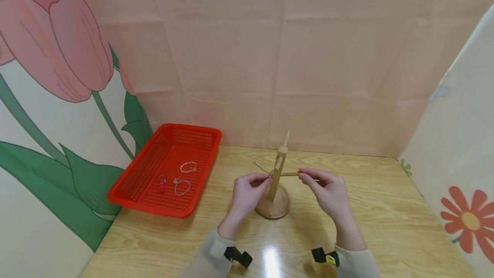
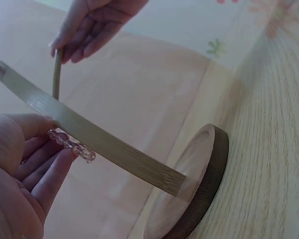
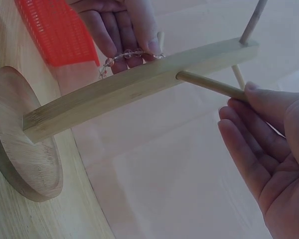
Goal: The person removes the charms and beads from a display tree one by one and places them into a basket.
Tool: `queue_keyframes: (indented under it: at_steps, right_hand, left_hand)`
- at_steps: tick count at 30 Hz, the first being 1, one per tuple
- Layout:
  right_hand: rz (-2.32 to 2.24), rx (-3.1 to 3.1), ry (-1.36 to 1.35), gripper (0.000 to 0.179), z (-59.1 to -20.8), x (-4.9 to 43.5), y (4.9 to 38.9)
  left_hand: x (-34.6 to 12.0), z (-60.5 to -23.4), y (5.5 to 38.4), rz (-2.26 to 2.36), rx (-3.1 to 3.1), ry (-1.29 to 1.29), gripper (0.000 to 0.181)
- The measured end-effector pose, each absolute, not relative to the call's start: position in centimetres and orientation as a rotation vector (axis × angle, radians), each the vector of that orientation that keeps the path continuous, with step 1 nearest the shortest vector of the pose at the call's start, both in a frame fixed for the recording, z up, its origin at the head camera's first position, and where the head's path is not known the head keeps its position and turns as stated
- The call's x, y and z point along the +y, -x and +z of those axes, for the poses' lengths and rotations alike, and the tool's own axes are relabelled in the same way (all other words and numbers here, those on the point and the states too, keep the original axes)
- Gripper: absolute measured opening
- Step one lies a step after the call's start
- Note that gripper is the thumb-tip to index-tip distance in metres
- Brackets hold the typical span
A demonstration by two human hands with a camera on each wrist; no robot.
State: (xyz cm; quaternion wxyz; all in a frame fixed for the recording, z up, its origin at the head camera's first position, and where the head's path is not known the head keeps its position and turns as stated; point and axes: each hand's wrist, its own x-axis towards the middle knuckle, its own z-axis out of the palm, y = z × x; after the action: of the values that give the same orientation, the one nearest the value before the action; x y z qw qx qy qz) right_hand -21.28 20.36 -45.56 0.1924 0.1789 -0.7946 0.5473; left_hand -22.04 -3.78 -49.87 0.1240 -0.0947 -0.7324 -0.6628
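A wooden jewelry stand (image 1: pixel 275 179) rises from a round base (image 1: pixel 283 203), with thin pegs out to its sides and one at its top. At the left side of the post, my left hand (image 1: pixel 247 190) pinches a bracelet of clear pinkish beads (image 2: pixel 74 145) between thumb and fingers. The beads hang right against the post in both wrist views. Across from it, my right hand (image 1: pixel 328 190) pinches the outer end of the right-hand peg (image 3: pixel 209 84) between thumb and fingertips. That peg's inner end sits in a hole in the post.
A red plastic basket (image 1: pixel 210 158) stands on the table at the left, close to the wall. Inside lie a pale beaded bracelet (image 1: pixel 188 167), a pink beaded bracelet (image 1: pixel 182 188) and a small red trinket (image 1: pixel 162 187). Behind the wooden table (image 1: pixel 370 218) hangs a pinkish cloth (image 1: pixel 328 76).
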Motion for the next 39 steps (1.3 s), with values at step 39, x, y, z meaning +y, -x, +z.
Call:
queue_keyframes:
  at_steps: [39]
  right_hand:
    - [1.511, -2.240, -0.501, 0.016, -45.60, 20.45, 20.98]
  left_hand:
    - [-4.58, -49.45, 21.88, -1.986, -1.996, 0.232, 0.010]
